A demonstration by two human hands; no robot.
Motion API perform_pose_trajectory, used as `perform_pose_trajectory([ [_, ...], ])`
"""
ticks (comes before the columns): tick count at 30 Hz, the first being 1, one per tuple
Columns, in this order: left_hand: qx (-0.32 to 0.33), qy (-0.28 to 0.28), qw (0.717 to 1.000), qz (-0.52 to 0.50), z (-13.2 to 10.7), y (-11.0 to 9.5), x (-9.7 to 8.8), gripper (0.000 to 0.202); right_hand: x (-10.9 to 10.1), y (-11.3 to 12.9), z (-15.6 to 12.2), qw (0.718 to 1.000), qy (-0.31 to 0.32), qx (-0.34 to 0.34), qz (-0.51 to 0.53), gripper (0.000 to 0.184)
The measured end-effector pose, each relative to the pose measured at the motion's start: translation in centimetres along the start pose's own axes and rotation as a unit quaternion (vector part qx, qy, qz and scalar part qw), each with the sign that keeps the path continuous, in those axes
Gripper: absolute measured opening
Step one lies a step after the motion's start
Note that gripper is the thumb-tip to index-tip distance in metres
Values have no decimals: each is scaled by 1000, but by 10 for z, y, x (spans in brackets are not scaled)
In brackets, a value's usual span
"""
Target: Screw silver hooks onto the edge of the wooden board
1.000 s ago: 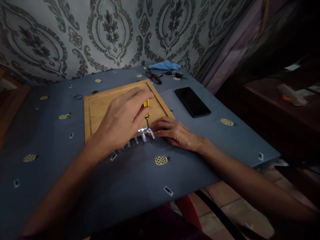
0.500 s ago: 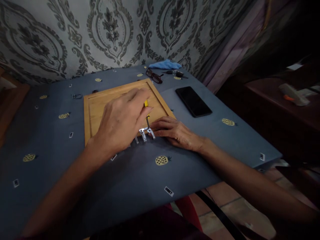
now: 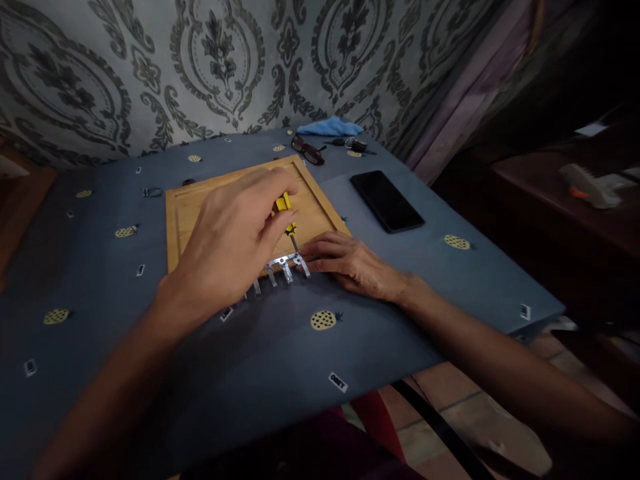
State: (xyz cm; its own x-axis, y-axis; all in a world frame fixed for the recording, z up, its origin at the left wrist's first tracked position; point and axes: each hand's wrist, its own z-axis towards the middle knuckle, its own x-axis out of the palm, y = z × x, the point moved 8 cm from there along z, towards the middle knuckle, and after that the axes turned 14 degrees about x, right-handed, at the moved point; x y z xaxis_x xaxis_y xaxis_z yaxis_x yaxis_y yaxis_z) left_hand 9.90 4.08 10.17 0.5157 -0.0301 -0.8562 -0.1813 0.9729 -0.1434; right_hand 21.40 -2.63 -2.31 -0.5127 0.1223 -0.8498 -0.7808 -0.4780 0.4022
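Observation:
My left hand (image 3: 230,233) is closed around the yellow handle of a screwdriver (image 3: 286,215), which leans slightly. The screwdriver's tip meets the right end of a silver metal hook rail (image 3: 285,261). This rail lies along the near edge of a framed wooden board (image 3: 305,180), and several of its hooks hang over that edge. My right hand (image 3: 353,267) pinches the rail's right end against the board, with its fingertips close to the screwdriver tip. Part of the rail and much of the board are behind my left hand.
A black phone (image 3: 387,201) lies right of the board on the blue patterned tablecloth (image 3: 240,393). Toward the wall are glasses (image 3: 309,151), keys (image 3: 353,144) and a blue cloth (image 3: 330,127). A small dark loop (image 3: 151,193) lies left of the board.
My left hand has shifted slightly left and its grip has turned, so more of the yellow handle shows and the screwdriver leans more. My right hand has stayed in place.

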Motion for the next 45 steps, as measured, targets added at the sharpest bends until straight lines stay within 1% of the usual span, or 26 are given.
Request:
perform_pose_trajectory([
  [7, -1, 33, 999, -5, 0, 1, 13, 15, -1, 1, 0, 1000, -9, -8, -2, 38],
  [11, -2, 42, 999, -1, 1, 1, 12, 13, -1, 0, -1, 1000, -9, -7, 2, 39],
  [14, 7, 39, 999, 4, 1, -1, 11, 12, -1, 0, -1, 1000, -9, -8, 1, 38],
  [19, 12, 42, 999, 10, 0, -1, 10, 14, -1, 1, 0, 1000, -7, -11, 4, 39],
  [24, 25, 28, 999, 3, 0, -3, 8, 13, 0, 1, -1, 1000, -9, -12, 2, 39],
  [29, 12, 55, 998, -13, 1, -2, 11, 15, 0, 0, -1, 1000, -9, -6, 1, 40],
  [33, 28, 61, 998, -16, 1, -7, 15, 15, -1, 0, 0, 1000, -4, 0, 9, 42],
  [36, 30, 57, 998, -4, 1, -8, 20, 12, -1, 0, 0, 1000, -6, 1, 8, 41],
  [38, 25, 49, 998, 10, 0, -8, 22, 14, -2, 1, 0, 1000, -8, -2, 5, 40],
  [42, 22, 33, 999, 34, 0, -7, 22, 17, -2, 2, 0, 1000, -9, -1, 0, 40],
  [45, 16, 37, 999, 36, 0, -6, 22, 16, -2, 1, 0, 1000, -6, 2, 1, 41],
])
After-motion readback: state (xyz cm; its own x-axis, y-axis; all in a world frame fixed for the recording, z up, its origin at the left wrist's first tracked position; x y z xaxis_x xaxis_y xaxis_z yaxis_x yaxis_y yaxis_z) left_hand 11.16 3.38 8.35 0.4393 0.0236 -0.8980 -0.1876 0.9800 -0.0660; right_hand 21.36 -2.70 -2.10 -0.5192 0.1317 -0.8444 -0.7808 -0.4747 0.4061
